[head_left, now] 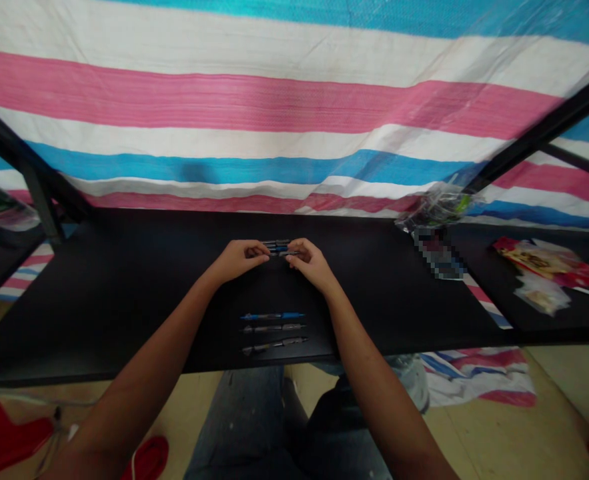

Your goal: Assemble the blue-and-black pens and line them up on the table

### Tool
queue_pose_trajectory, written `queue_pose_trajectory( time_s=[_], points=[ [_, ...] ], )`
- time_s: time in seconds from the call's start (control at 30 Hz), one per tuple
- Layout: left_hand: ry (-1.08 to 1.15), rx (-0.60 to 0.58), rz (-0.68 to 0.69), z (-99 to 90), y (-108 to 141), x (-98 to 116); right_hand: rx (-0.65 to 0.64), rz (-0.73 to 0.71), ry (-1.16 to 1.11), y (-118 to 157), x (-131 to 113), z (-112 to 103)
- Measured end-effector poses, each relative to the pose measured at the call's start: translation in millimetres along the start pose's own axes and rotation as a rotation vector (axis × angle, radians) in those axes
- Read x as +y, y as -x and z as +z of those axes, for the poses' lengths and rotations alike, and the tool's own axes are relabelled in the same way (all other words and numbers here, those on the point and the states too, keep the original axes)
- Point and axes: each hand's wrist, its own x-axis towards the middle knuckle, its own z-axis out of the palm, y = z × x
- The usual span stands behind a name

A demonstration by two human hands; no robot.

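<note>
Both hands meet near the middle of the black table. The fingers of my left hand are closed on the left end of a pen. My right hand pinches the same pen's right end. Just beyond it lie more pens, partly covered by the fingers. Closer to my body, three pens rest side by side, apart from each other: a blue pen, a dark pen and another dark pen, slightly slanted.
A striped sheet hangs behind the table. At the back right are a clear plastic bag and a blurred-out flat object. Red and yellow packaging lies on the right-hand table. A dark metal frame slants at the right.
</note>
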Motion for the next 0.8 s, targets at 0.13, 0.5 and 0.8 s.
queue_pose_trajectory(
  time_s=[0.13,0.5,0.8],
  points=[
    [-0.019,-0.003,0.01,-1.6,0.0,0.4,0.006,-0.005,0.087,-1.3,2.4,-3.5],
    [-0.065,0.017,0.045,-1.6,-0.2,3.3,0.006,0.013,0.037,-0.9,0.6,-1.0],
    [-0.094,0.002,0.039,-2.9,0.5,3.3,-0.021,0.031,0.169,-1.0,-0.3,-2.2]
  ],
)
